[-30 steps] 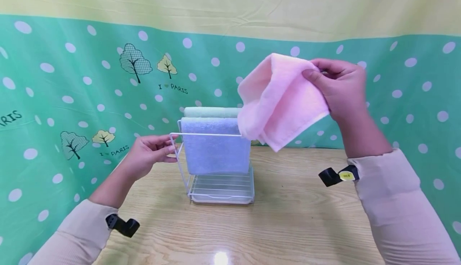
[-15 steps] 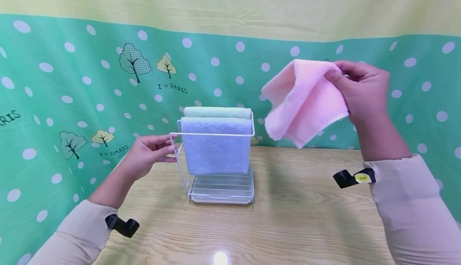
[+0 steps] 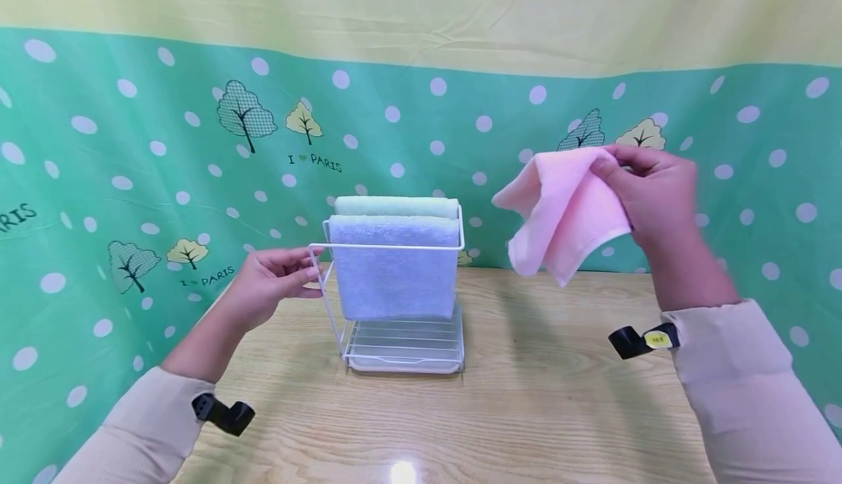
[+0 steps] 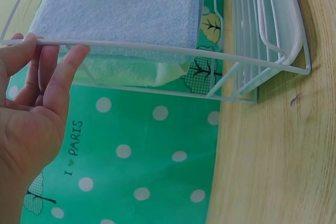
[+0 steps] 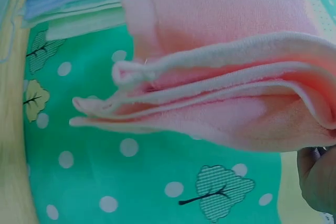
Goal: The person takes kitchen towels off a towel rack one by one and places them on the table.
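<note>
On the table stands a white wire rack (image 3: 388, 247), its upper bars draped with a blue towel (image 3: 397, 279) in front and a pale green towel (image 3: 395, 206) behind. My left hand (image 3: 279, 279) pinches the rack's left upright between thumb and fingers, as the left wrist view also shows. Up to the right of the rack, my right hand (image 3: 661, 188) grips a folded pink towel (image 3: 585, 206) by its upper corner. The towel hangs in the air, apart from the rack. In the right wrist view its folded layers (image 5: 226, 82) spread out, and most of the hand is out of frame.
A shallow white tray (image 3: 408, 363) lies under the wire shelf at the rack's base. The wooden table (image 3: 546, 403) extends around it. Behind hangs a green and yellow curtain (image 3: 395, 133) with dots and printed trees.
My right hand has carried the pink towel to the right, away from the rack, and then lowered it slightly. The left hand and the rack have stayed in place.
</note>
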Action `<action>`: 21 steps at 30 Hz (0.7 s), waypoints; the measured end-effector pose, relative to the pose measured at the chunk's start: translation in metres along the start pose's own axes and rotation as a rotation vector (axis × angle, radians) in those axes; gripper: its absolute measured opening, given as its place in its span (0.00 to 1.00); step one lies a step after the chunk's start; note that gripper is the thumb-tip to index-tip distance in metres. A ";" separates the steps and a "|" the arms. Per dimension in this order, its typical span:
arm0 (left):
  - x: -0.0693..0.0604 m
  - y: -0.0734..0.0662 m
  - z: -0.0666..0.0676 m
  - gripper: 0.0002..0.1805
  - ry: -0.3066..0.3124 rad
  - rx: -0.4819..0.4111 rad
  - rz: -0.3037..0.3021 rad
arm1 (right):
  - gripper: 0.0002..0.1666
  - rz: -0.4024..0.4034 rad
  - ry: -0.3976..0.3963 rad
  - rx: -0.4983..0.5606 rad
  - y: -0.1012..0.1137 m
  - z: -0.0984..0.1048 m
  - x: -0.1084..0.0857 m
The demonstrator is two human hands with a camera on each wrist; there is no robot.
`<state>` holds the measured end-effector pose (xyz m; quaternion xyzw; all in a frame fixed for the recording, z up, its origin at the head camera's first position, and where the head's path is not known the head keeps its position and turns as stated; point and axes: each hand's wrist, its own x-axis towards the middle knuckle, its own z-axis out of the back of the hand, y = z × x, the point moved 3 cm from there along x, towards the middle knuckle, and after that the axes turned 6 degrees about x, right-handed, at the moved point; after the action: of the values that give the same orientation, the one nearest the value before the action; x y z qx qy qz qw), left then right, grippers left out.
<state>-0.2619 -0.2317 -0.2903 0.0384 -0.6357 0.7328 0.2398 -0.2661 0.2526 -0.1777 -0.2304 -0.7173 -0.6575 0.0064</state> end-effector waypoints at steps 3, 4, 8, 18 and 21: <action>0.000 0.001 0.001 0.20 -0.005 0.007 0.004 | 0.31 -0.014 0.005 -0.108 -0.010 -0.001 -0.001; -0.001 0.001 0.001 0.19 -0.005 0.009 0.005 | 0.31 -0.018 0.007 -0.145 -0.014 -0.002 -0.001; -0.001 0.002 0.001 0.20 -0.004 0.009 0.002 | 0.32 -0.038 0.022 -0.245 -0.032 -0.004 -0.002; 0.000 0.001 0.000 0.20 0.006 -0.009 -0.027 | 0.28 -0.095 0.024 -0.239 -0.072 -0.013 -0.010; -0.002 0.002 0.000 0.20 0.001 -0.001 -0.020 | 0.29 -0.113 0.025 -0.226 -0.086 -0.016 -0.013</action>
<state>-0.2613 -0.2327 -0.2927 0.0441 -0.6355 0.7301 0.2474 -0.2884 0.2306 -0.2601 -0.1807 -0.6504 -0.7362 -0.0478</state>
